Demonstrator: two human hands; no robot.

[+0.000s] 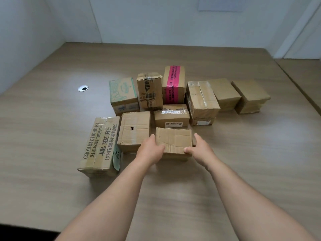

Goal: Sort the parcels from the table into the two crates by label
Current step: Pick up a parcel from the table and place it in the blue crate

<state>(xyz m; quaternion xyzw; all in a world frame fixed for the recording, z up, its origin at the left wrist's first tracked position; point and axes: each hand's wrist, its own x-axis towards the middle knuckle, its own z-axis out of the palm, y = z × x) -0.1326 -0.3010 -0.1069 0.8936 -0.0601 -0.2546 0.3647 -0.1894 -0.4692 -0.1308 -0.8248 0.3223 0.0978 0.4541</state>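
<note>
Both bare forearms reach in from 6 o'clock across the wooden table (52,136). The left hand (150,150) and the right hand (199,150) clasp the nearest parcel, a plain brown box (173,140), by its two ends, thumbs curled over its top near edge; it seems to rest on the table, though a slight lift cannot be ruled out. At 9 o'clock of it, touching the left hand, sits a box with a small hole (134,130), and further that way a long box printed with black characters (100,145). Just beyond at 12 o'clock lies a taped box with a label (171,116). Further on stand a green-printed box (123,93) and a pink-taped box (173,84), with plain boxes (225,93) trailing off toward 2 o'clock.
</note>
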